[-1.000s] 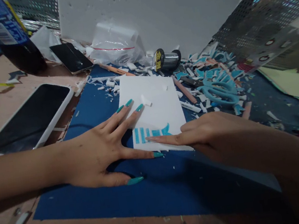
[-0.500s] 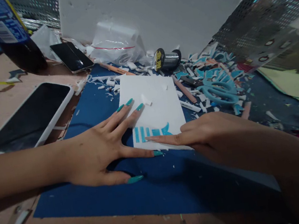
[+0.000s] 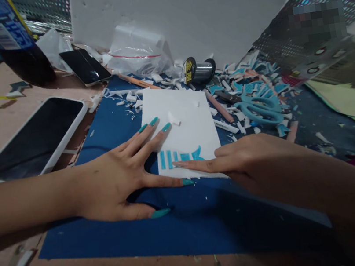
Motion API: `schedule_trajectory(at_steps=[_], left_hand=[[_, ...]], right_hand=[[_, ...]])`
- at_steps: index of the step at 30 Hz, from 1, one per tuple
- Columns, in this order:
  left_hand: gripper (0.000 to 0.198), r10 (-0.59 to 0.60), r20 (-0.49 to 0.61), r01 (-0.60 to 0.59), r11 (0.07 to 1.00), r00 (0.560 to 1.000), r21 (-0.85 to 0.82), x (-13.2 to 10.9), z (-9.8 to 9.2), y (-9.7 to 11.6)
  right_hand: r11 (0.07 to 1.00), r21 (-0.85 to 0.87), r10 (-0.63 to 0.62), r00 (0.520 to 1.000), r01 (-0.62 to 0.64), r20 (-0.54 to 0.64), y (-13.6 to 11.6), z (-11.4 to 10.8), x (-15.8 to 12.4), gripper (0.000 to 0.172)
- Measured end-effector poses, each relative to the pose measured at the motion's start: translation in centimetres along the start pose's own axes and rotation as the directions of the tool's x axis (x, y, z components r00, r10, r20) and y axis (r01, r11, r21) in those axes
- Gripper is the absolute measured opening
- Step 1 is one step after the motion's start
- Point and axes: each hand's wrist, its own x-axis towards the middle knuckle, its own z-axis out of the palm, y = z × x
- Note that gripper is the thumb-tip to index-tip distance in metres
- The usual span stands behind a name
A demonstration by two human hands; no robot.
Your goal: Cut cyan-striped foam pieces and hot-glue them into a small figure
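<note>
My left hand (image 3: 118, 182) lies spread and open, its fingers pressing on the left side of a white sheet (image 3: 190, 109) and its thumb on the blue cutting mat (image 3: 192, 228). From the right, my right hand (image 3: 248, 158) reaches over the sheet's lower corner. Its index finger is stretched out and the tip touches a row of blue painted strips (image 3: 184, 157) near the lower edge; the other fingers fold underneath, partly hidden. A small white scrap (image 3: 174, 119) rests on the sheet.
Behind the sheet lie a wire spool (image 3: 199, 70), blue-handled scissors (image 3: 259, 109), an orange pencil (image 3: 136, 81) and a heap of white and blue cuttings (image 3: 249, 80). Two phones, a white-cased one (image 3: 36, 138) and a dark one (image 3: 84, 66), and a cola bottle (image 3: 16, 46) stand left.
</note>
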Motion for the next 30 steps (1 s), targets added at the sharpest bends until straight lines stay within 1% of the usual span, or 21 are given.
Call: schedule_trajectory(at_steps=[6,10,13,17,19,22,26,30], left_hand=[[0.058,0.000,0.009,0.000,1.000,1.000,0.005,0.09,0.00,0.00],[0.058,0.000,-0.009,0.000,1.000,1.000,0.001,0.12,-0.09,0.08],[0.057,-0.011,-0.008,0.011,1.000,1.000,0.007,0.09,-0.07,0.25],[0.058,-0.038,-0.027,0.039,0.999,0.999,0.019,0.01,0.13,0.33],[0.058,-0.024,-0.018,0.025,0.999,1.000,0.022,-0.02,0.21,0.23],[0.059,-0.021,0.003,0.021,0.999,1.000,0.032,-0.01,0.21,0.00],[0.060,-0.004,-0.003,0.004,1.000,1.000,0.011,0.02,0.17,-0.09],[0.059,-0.042,-0.028,0.042,0.999,0.999,0.010,-0.11,0.39,0.23]], right_hand=[[0.995,-0.093,0.021,0.999,-0.024,-0.027,-0.33,0.32,-0.06,0.075],[0.993,-0.106,0.046,0.998,-0.050,-0.045,-0.76,0.20,0.14,0.070],[0.996,-0.079,0.035,0.998,-0.038,-0.044,-0.77,0.06,0.17,0.067],[1.000,-0.008,0.023,1.000,-0.023,0.000,-0.38,-0.05,0.03,0.063],[1.000,0.007,0.031,1.000,-0.031,0.000,-0.26,-0.02,0.01,0.061],[1.000,0.000,0.026,0.999,-0.026,-0.028,-0.31,0.14,0.11,0.062],[0.999,-0.034,0.031,0.998,-0.033,-0.055,-0.34,0.31,0.18,0.067],[1.000,0.013,0.008,1.000,-0.008,-0.014,0.01,0.18,-0.01,0.065]])
